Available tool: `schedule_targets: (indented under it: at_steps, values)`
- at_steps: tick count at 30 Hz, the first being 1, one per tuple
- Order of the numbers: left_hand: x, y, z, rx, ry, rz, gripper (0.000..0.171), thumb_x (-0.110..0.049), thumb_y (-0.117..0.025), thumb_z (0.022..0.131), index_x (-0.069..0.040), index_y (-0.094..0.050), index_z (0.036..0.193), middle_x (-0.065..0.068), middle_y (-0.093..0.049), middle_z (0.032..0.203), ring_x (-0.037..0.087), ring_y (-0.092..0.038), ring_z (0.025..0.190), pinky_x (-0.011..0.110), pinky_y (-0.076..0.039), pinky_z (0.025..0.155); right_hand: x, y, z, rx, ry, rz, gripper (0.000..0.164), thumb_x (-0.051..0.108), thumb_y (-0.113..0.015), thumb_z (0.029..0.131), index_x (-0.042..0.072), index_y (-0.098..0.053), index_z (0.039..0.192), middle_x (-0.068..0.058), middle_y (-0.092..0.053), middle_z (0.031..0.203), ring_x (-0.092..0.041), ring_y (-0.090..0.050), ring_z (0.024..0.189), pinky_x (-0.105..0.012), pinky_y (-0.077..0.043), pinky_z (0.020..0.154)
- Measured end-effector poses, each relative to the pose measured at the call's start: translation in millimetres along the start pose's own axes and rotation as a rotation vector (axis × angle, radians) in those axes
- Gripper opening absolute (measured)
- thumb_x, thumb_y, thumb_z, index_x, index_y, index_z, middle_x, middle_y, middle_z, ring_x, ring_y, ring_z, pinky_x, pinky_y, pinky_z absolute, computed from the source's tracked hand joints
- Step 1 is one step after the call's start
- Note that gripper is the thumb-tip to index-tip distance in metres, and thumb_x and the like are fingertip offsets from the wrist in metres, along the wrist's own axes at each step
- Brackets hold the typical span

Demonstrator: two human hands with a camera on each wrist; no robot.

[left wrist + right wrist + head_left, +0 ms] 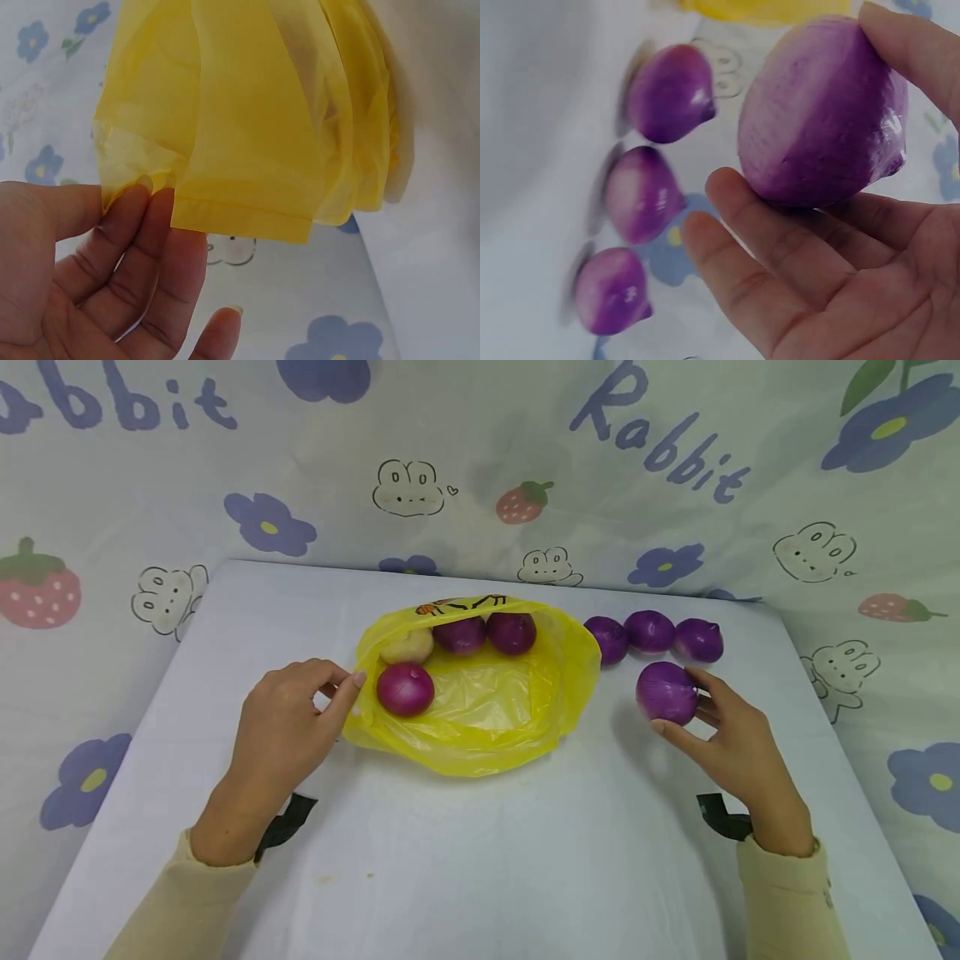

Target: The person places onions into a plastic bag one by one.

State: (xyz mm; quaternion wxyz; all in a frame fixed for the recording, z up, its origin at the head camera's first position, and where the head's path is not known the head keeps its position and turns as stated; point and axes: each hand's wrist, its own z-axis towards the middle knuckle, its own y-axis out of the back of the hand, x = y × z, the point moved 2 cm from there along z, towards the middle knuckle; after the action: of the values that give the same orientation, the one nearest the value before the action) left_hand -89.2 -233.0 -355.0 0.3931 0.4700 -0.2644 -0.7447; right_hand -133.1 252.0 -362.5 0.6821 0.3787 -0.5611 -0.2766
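Observation:
The left hand pinches the left edge of a yellow plastic bag, whose mouth gapes toward the head camera. In the left wrist view, thumb and fingers hold a fold of the thin plastic. Within the bag lie a pale potato-like item, a reddish-purple onion and two more purple onions by the back wall. To the right of the bag, the right hand grips another purple onion between thumb and fingertips, above the table.
Three purple onions stand in a row on the white table, right of the bag; the bag's edge partly covers the leftmost. Behind the table hangs a cloth printed with rabbits, flowers and strawberries. Dark pieces show by both wrists.

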Motion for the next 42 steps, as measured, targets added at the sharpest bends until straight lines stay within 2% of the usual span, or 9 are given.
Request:
schedule_targets:
  at_steps: [2, 4, 6, 13, 20, 24, 29, 33, 42]
  values:
    - [0.1, 0.2, -0.1, 0.004, 0.004, 0.001, 0.013, -0.015, -0.076, 0.097, -0.002, -0.076, 0.093, 0.009, -0.071, 0.083, 0.024, -0.055, 0.067, 0.042, -0.045, 0.065, 8, 1, -2, -0.033, 0.039, 0.016, 0.088, 0.025, -0.092, 0.084, 0.004, -0.044, 0.155, -0.024, -0.059, 0.143, -0.048, -0.068, 0.114, -0.022, -0.053, 0.090]
    - [-0.1, 0.4, -0.1, 0.007, 0.008, 0.001, 0.013, -0.015, -0.076, 0.097, -0.002, -0.076, 0.093, 0.009, -0.071, 0.082, 0.025, -0.056, 0.067, 0.042, -0.045, 0.065, 16, 2, -4, -0.057, 0.077, 0.034, 0.087, 0.021, -0.093, 0.081, 0.005, -0.048, 0.153, -0.022, -0.061, 0.141, -0.046, -0.070, 0.112, -0.008, -0.045, 0.088]
    - [-0.3, 0.6, 0.2, 0.006, 0.008, -0.001, 0.013, -0.015, -0.076, 0.097, -0.002, -0.076, 0.093, 0.010, -0.071, 0.082, 0.025, -0.056, 0.068, 0.042, -0.045, 0.064, 24, 3, -5, -0.072, 0.110, 0.049, 0.086, 0.018, -0.095, 0.079, 0.005, -0.051, 0.151, -0.021, -0.063, 0.138, -0.045, -0.071, 0.110, -0.003, -0.041, 0.087]
    - [-0.9, 0.6, 1.4, 0.003, 0.001, -0.005, 0.012, -0.014, -0.076, 0.096, -0.002, -0.076, 0.092, 0.009, -0.071, 0.082, 0.025, -0.057, 0.068, 0.043, -0.046, 0.064, 42, 3, -7, -0.054, 0.180, 0.039, 0.084, 0.015, -0.096, 0.076, 0.002, -0.053, 0.147, -0.018, -0.066, 0.134, -0.040, -0.072, 0.109, -0.007, -0.043, 0.091]
    - [-1.6, 1.1, 2.5, 0.012, 0.005, -0.004, 0.013, -0.014, -0.076, 0.096, -0.002, -0.076, 0.093, 0.009, -0.071, 0.081, 0.025, -0.056, 0.067, 0.042, -0.045, 0.064, 60, 3, -3, -0.030, 0.265, 0.005, 0.088, 0.017, -0.098, 0.074, 0.007, -0.053, 0.149, -0.010, -0.065, 0.138, -0.031, -0.072, 0.111, -0.008, -0.043, 0.095]
    - [-2.0, 1.6, 2.3, 0.015, 0.009, -0.004, 0.013, -0.014, -0.076, 0.096, -0.002, -0.076, 0.093, 0.010, -0.071, 0.081, 0.025, -0.056, 0.068, 0.042, -0.046, 0.065, 75, -3, 2, -0.003, 0.314, 0.000, 0.090, 0.021, -0.097, 0.075, 0.009, -0.051, 0.151, -0.008, -0.064, 0.139, -0.026, -0.071, 0.114, -0.023, -0.052, 0.095]
    - [-2.1, 1.6, 1.9, 0.016, 0.010, -0.010, 0.013, -0.015, -0.076, 0.097, -0.002, -0.076, 0.093, 0.009, -0.071, 0.081, 0.025, -0.056, 0.067, 0.043, -0.045, 0.066, 92, -18, 10, 0.035, 0.364, 0.031, 0.090, 0.024, -0.096, 0.077, 0.006, -0.049, 0.152, -0.011, -0.063, 0.139, -0.026, -0.070, 0.115, -0.041, -0.056, 0.093]
    - [-2.4, 1.5, 1.7, 0.014, 0.017, -0.009, 0.014, -0.015, -0.075, 0.097, -0.002, -0.076, 0.092, 0.009, -0.070, 0.080, 0.024, -0.055, 0.065, 0.043, -0.044, 0.067, 106, -35, 19, 0.103, 0.343, 0.044, 0.090, 0.033, -0.092, 0.082, 0.003, -0.045, 0.153, -0.013, -0.061, 0.141, -0.028, -0.069, 0.117, -0.044, -0.056, 0.096]
    - [-2.5, -0.4, 0.7, 0.008, 0.000, -0.014, 0.012, -0.014, -0.076, 0.096, -0.002, -0.075, 0.091, 0.009, -0.070, 0.081, 0.024, -0.056, 0.066, 0.043, -0.044, 0.067, 136, -79, 47, 0.257, 0.319, 0.000, 0.089, 0.049, -0.084, 0.087, 0.008, -0.043, 0.155, -0.008, -0.058, 0.144, -0.025, -0.061, 0.125, -0.044, -0.053, 0.102]
